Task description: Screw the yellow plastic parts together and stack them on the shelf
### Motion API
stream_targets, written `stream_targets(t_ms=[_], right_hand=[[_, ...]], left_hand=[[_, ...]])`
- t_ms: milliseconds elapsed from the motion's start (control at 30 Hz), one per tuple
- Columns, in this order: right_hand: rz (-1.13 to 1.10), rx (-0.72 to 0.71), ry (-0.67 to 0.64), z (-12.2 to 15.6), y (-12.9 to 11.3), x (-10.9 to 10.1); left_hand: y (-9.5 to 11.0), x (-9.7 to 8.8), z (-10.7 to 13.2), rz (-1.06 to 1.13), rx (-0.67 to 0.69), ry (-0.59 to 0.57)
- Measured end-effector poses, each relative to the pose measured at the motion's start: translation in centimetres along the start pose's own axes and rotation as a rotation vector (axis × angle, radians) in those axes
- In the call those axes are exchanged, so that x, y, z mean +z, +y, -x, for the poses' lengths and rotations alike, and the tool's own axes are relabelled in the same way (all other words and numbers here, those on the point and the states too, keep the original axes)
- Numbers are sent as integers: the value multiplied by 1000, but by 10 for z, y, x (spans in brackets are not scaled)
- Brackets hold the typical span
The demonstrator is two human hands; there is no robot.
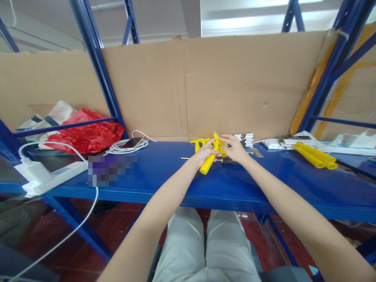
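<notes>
My left hand point(205, 154) is closed around a yellow plastic tube point(208, 165), its open end tilted toward me. At the tube's upper end, the fingers of my right hand point(234, 149) are bent onto a smaller yellow plastic piece point(223, 151); whether the two are joined I cannot tell. More yellow T-shaped plastic pieces point(197, 146) lie just behind my left hand. Under both hands lies what looks like a screwdriver point(184, 158), its thin shaft pointing left and its middle hidden.
White-and-brown packets point(245, 139) and small metal parts point(256, 152) sit beyond my right hand. Yellow tubes point(315, 156) lie farther right on the blue shelf point(164, 172). To the left are a coiled white cable point(126, 146), a power strip point(63, 175) and a red bag point(88, 131).
</notes>
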State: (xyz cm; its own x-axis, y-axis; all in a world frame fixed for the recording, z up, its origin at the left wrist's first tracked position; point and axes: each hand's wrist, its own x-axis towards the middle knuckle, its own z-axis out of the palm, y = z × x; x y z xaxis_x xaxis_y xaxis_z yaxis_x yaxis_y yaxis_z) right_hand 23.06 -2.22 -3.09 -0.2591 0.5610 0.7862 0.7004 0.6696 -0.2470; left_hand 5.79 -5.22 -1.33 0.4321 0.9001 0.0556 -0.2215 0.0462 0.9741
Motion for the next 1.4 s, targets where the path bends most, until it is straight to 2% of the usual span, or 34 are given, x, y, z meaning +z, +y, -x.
stream_targets(t_ms=[367, 600, 700, 900, 1067, 1200, 1400], right_hand=[[123, 34, -187, 4, 3, 3], [231, 156, -448, 5, -4, -4], [252, 183, -501, 5, -4, -7], [282, 204, -462, 1, 4, -27], [234, 214, -699, 6, 23, -52], [233, 137, -763, 12, 30, -54], [174, 326, -780, 5, 12, -59]], left_hand=[[-4, -6, -7, 4, -2, 87], [-3, -6, -6, 6, -19, 124], [-2, -2, -3, 16, -22, 136], [2, -2, -2, 51, -10, 170], [1, -9, -9, 89, -20, 280], [-2, -13, -13, 91, -26, 312], [-2, -14, -14, 114, -7, 353]])
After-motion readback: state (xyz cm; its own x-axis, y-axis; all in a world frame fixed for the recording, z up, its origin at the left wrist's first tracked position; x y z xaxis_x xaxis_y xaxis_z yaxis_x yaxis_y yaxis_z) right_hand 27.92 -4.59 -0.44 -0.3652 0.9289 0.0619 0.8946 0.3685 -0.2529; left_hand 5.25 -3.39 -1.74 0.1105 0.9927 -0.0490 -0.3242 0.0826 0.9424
